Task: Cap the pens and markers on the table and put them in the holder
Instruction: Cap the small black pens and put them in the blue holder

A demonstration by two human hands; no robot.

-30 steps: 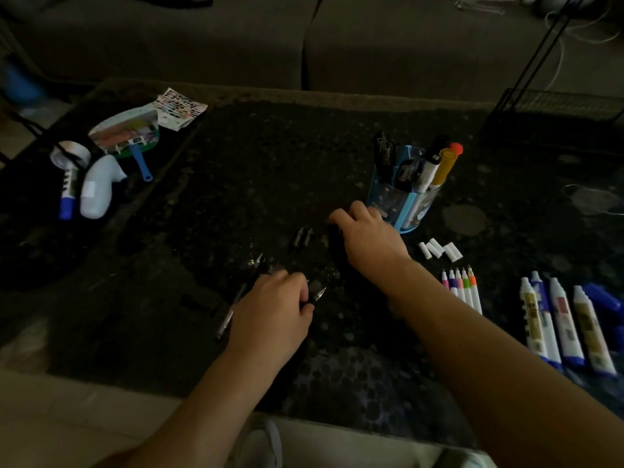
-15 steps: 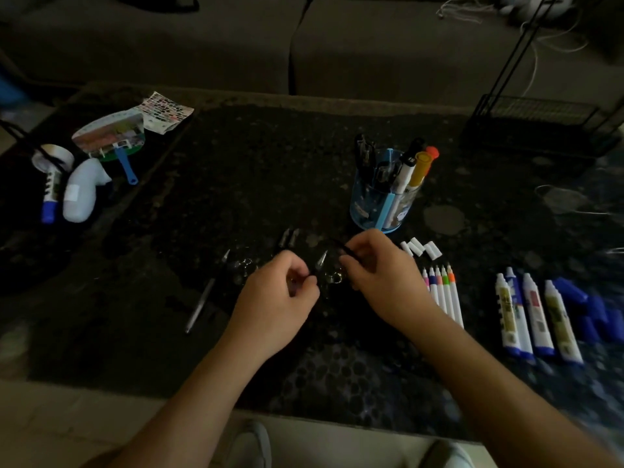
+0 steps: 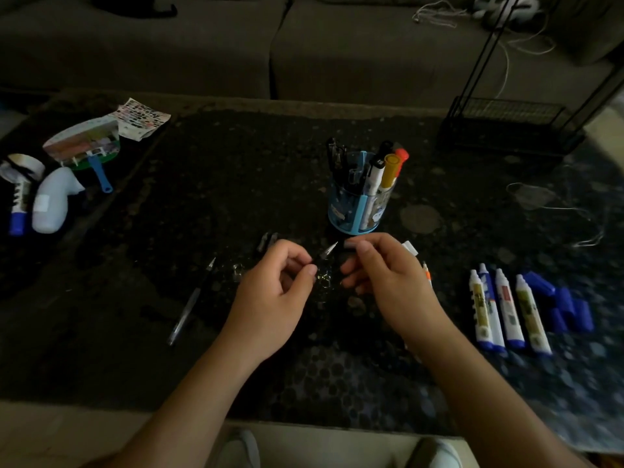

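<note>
My left hand (image 3: 273,292) pinches a dark pen (image 3: 327,252) whose bare silver tip points up and to the right. My right hand (image 3: 385,275) holds a dark pen cap (image 3: 349,244) between thumb and forefinger, just right of that tip and apart from it. Behind both hands stands the blue holder (image 3: 358,211) with several pens and markers upright in it. Another uncapped pen (image 3: 192,302) lies on the table to the left. Two dark caps (image 3: 267,240) lie just beyond my left hand.
Several uncapped white markers (image 3: 506,309) lie at the right with blue caps (image 3: 567,309) beside them. Thin coloured markers (image 3: 427,275) and white caps (image 3: 410,247) are partly hidden by my right hand. A fan, tape and a bottle (image 3: 54,204) sit far left; a black wire rack (image 3: 506,126) stands back right.
Both hands rose off the table and came together. The left lifted the pen, the right picked up the cap and brought it close to the tip.
</note>
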